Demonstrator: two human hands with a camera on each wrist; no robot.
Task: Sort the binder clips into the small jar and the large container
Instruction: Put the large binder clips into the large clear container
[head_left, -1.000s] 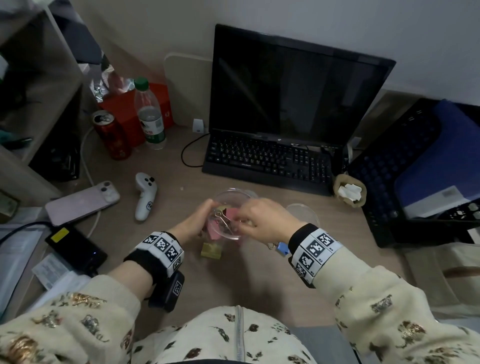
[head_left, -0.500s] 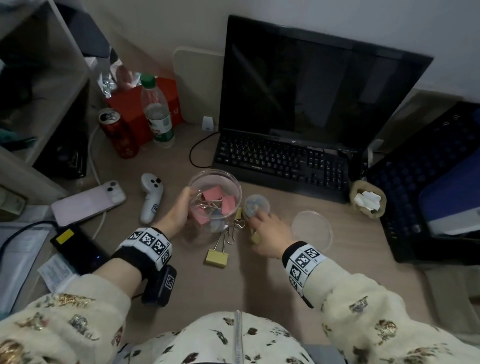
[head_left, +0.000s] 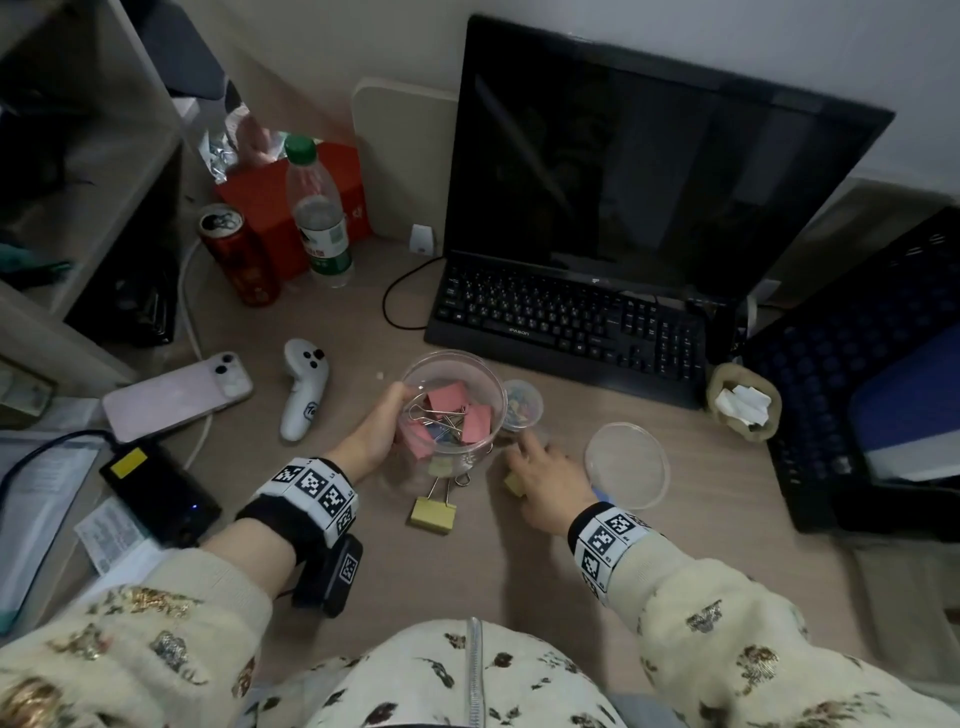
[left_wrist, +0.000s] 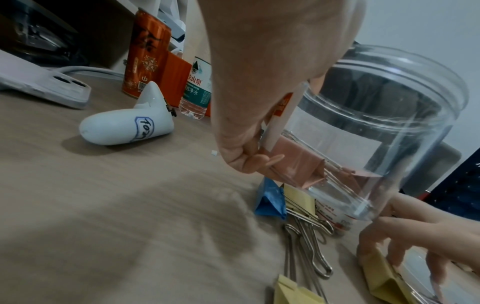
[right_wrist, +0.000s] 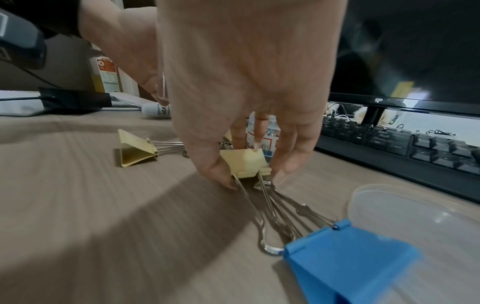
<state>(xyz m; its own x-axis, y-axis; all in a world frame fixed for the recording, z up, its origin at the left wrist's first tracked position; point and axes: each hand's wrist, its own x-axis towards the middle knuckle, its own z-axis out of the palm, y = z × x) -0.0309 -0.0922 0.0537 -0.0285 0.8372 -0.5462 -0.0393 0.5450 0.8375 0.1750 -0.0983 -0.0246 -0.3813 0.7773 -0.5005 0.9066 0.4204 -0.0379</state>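
Note:
My left hand (head_left: 387, 426) grips the side of the large clear container (head_left: 485, 384), which holds several pink binder clips (head_left: 475, 423) and is tilted above the desk in the left wrist view (left_wrist: 376, 123). The small jar (head_left: 521, 402) with small coloured clips stands just right of it. My right hand (right_wrist: 255, 174) is down on the desk, thumb and fingers pinching a yellow binder clip (right_wrist: 244, 163). A second yellow clip (head_left: 434, 514) lies in front of the container. A blue clip (right_wrist: 345, 257) lies by my right wrist.
A clear round lid (head_left: 626, 465) lies right of my right hand. A keyboard (head_left: 566, 325) and monitor (head_left: 649, 171) stand behind the jars. A white controller (head_left: 301, 387), phone (head_left: 176, 395), can (head_left: 239, 260) and bottle (head_left: 319, 213) sit to the left.
My right hand has come away from the container's mouth and dropped to the desk on its right, closing round a yellow clip. My left hand has kept hold of the container.

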